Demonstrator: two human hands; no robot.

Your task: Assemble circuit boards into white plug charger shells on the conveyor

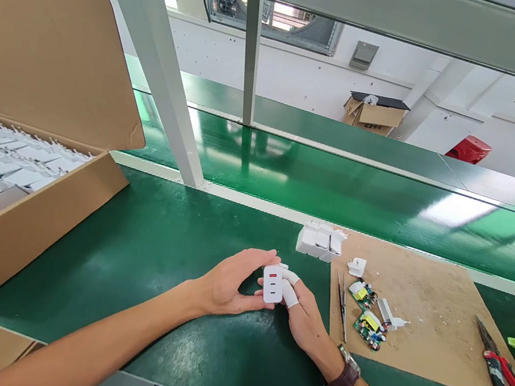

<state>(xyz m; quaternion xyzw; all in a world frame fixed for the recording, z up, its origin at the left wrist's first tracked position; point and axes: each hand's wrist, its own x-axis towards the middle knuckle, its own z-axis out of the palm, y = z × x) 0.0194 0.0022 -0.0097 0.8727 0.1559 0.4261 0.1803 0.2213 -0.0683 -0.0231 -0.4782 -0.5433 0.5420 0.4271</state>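
L hand [235, 281], R hand [304, 309] hold wht charger [272, 285] w/ 3 ports [272, 276].

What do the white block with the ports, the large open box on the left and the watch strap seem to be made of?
White block: probably hard plastic, smooth; the rounded corners look moulded.
Large open box: most likely cardboard, matt; it is plain brown with a folded-up flap.
Watch strap: perhaps leather or an imitation, since it is dark brown with a slight sheen.
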